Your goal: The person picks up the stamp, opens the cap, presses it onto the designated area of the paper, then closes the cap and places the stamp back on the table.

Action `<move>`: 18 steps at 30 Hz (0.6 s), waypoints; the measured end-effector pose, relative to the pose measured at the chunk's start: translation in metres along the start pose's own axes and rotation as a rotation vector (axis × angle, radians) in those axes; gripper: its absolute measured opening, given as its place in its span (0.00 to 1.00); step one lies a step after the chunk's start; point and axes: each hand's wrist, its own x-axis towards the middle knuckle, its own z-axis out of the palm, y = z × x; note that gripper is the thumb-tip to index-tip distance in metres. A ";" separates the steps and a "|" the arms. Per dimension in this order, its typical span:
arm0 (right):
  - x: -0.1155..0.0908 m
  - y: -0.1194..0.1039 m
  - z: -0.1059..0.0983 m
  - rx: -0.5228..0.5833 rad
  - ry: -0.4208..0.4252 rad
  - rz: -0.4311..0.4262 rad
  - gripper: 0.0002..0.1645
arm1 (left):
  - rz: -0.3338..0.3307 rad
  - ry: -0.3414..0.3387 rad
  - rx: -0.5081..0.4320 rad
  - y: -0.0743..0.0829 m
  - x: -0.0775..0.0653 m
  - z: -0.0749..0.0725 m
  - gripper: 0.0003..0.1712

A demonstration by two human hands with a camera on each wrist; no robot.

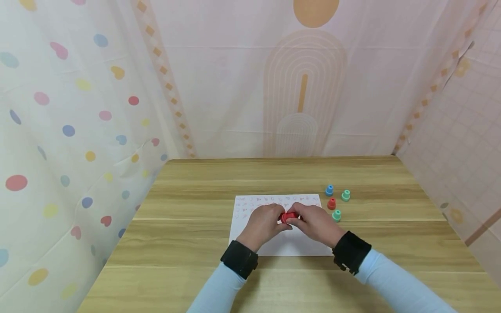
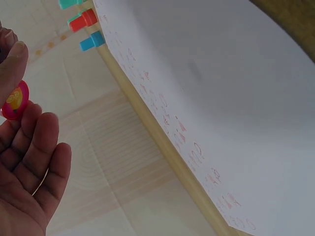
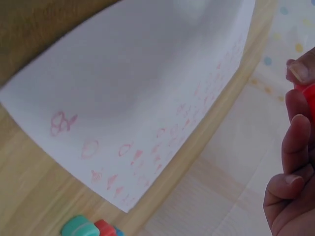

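Observation:
Both hands meet over a white sheet of paper [image 1: 289,245] that bears rows of small red stamped marks. My left hand [image 1: 264,224] pinches one side of a red toy stamp [image 1: 288,216], while the thumb and fingers of my right hand [image 1: 315,222] grip its other side. In the left wrist view, a round pink-rimmed end [image 2: 15,100] with a yellow picture shows by the left fingers. Only a red edge of the stamp [image 3: 310,96] appears in the right wrist view. Fingers hide most of the stamp.
Right of the paper stand a blue stamp [image 1: 329,190], a red stamp [image 1: 331,203] and two green stamps, one farther back [image 1: 345,195] and one nearer [image 1: 336,215]. The wooden table [image 1: 188,234] meets patterned curtains at its back and sides.

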 end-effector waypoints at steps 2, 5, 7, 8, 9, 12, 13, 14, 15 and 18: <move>0.000 -0.001 0.002 0.008 0.014 0.013 0.08 | 0.015 0.031 0.011 -0.001 0.000 0.001 0.20; 0.001 -0.002 0.004 0.024 0.024 0.038 0.08 | 0.030 0.071 0.036 -0.002 -0.001 0.002 0.20; 0.001 -0.003 0.006 0.038 0.025 0.060 0.08 | 0.040 0.092 0.050 -0.002 -0.001 0.002 0.21; 0.001 -0.004 0.007 0.046 0.025 0.073 0.08 | 0.044 0.098 0.055 -0.002 -0.001 0.002 0.21; 0.001 -0.004 0.007 0.053 0.026 0.083 0.08 | 0.046 0.103 0.059 -0.002 -0.002 0.002 0.22; 0.001 -0.004 0.009 0.081 0.041 0.113 0.08 | 0.040 0.104 0.057 -0.002 -0.001 0.001 0.21; 0.001 -0.004 0.009 0.089 0.047 0.120 0.08 | 0.032 0.097 0.055 -0.001 -0.001 0.001 0.21; 0.001 -0.004 0.009 0.096 0.052 0.126 0.08 | 0.022 0.087 0.053 -0.001 0.000 0.000 0.21; 0.001 -0.003 0.009 0.100 0.056 0.132 0.08 | 0.013 0.076 0.052 0.000 0.000 0.000 0.20; 0.001 -0.003 0.009 0.101 0.054 0.153 0.08 | -0.019 0.032 0.046 0.001 0.001 -0.001 0.22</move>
